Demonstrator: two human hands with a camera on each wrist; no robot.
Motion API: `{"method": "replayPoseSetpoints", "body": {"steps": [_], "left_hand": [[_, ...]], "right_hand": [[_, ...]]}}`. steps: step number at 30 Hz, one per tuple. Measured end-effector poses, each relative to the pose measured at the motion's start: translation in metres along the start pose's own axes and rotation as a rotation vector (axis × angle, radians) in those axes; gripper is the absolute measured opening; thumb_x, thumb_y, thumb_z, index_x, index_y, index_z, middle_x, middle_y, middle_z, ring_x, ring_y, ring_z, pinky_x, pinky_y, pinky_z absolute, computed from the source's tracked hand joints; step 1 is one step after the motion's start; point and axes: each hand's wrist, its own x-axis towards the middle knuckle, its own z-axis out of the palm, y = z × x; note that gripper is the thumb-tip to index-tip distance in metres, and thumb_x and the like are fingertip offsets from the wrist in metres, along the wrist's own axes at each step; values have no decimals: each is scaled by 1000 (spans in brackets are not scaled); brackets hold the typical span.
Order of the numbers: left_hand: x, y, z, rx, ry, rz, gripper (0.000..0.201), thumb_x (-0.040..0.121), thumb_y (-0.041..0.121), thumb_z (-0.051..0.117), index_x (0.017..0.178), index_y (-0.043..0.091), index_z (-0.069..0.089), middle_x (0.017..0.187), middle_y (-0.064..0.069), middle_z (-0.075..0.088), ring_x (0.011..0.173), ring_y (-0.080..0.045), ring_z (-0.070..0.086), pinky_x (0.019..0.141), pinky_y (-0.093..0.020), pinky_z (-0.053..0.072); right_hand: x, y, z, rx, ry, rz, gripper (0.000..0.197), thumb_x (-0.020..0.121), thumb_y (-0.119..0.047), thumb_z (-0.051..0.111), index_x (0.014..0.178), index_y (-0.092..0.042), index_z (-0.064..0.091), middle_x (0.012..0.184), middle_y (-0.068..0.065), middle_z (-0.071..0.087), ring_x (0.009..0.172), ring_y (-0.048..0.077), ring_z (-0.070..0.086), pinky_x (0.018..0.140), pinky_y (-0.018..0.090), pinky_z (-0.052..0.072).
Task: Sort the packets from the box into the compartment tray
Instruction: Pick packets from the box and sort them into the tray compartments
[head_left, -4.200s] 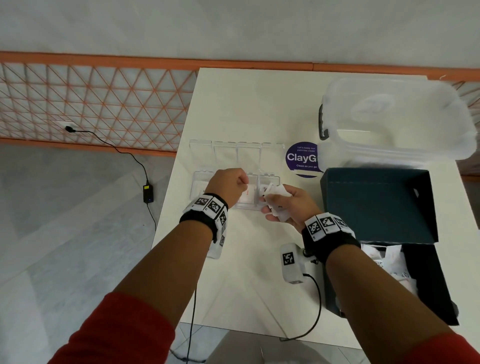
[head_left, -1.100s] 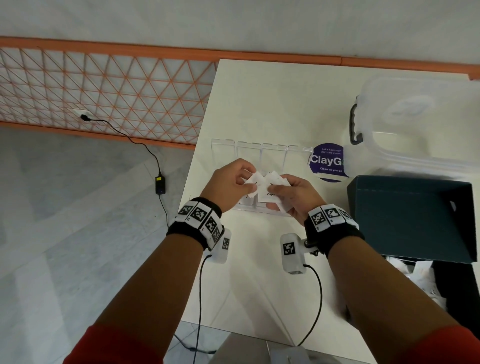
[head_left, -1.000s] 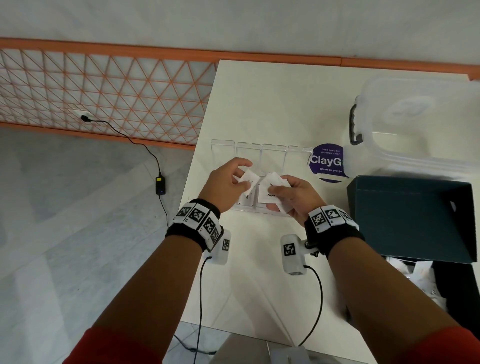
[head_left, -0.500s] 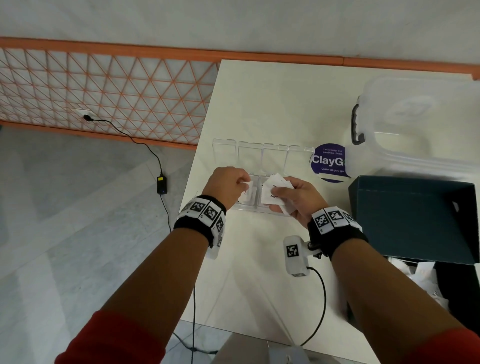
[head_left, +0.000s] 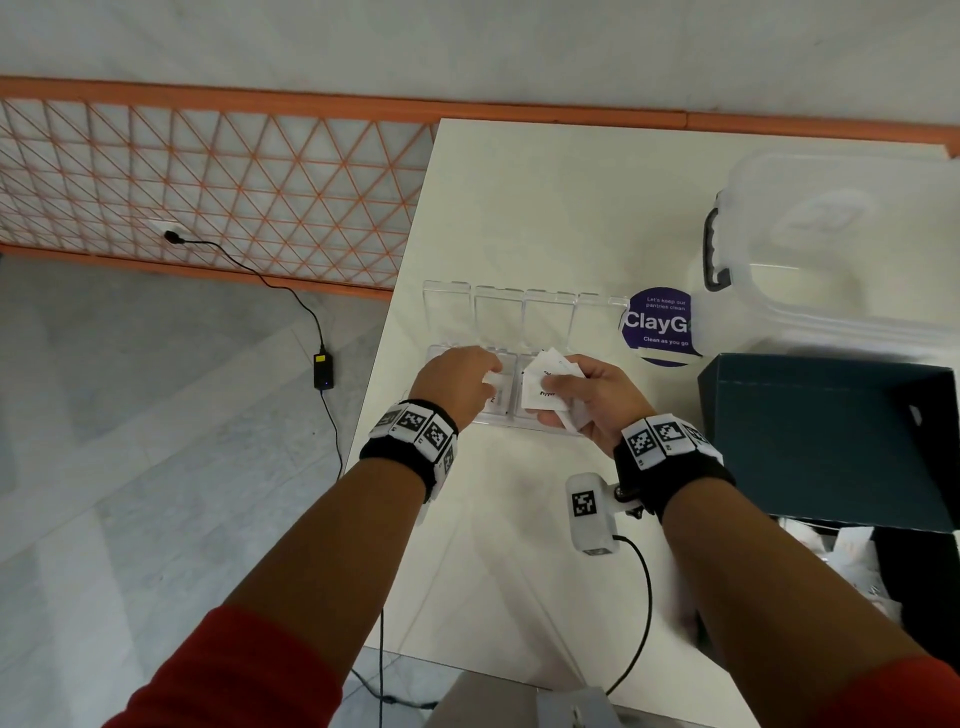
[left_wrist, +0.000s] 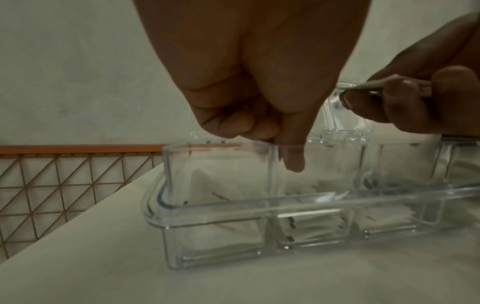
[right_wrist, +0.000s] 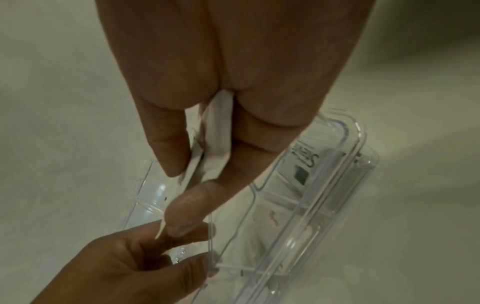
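Right hand (head_left: 587, 400) pinching packets (head_left: 545, 387); left hand (head_left: 457, 382) curled, one finger poking compartment tray (left_wrist: 233, 207) at 12 o'clock; loose fan risks wrong-slot drop

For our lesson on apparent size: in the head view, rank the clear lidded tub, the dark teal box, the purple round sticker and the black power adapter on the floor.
1. Clear lidded tub and dark teal box: look alike, both cut off by the frame, so unranked.
2. Purple round sticker, partly hidden.
3. Black power adapter, smallest, though it lies farther away on the floor.
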Motion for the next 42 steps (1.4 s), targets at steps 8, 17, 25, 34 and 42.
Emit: {"method": "replayPoseSetpoints", "body": {"steps": [8,17,25,34,42], "left_hand": [[-2,-3,-2,-196,199,57,13,91,28,61,96,19,69,101,6,65,83,-10,58,75,-23,43],[-17,20,-9,-544,70,118,34,71,32,82,98,35,61,96,14,59,71,-2,59,64,-14,50],[-22,12,-9,-773,138,-10,31,82,10,71,99,34,63,82,7,68,71,-6,65,65,-12,47],[-25,1,-11,-671,168,-84,37,85,-1,52,94,33,66,90,10,69,62,2,56,54,-12,45],[-21,4,-1,-452,283,-238,16,81,5,63,80,20,66,83,1,66,67,-11,60,54,-15,45]], "right_hand": [[2,1,2,-25,-24,-1,13,87,5,66,92,-7,68,83,7,73,72,20,72,60,31,59],[-3,-2,5,-56,-46,-21,10,86,-2,70,94,-9,70,91,10,72,76,20,70,60,29,57],[-9,-5,-1,45,-28,-15,10,93,-4,60,100,-5,66,91,18,74,70,31,73,56,30,56],[-15,1,-2,118,-7,-14,21,93,1,58,114,0,60,106,23,71,73,36,71,56,32,56],[-13,2,0,116,-5,-14,14,93,1,58,106,-3,62,101,22,72,71,34,72,56,32,57]]}}
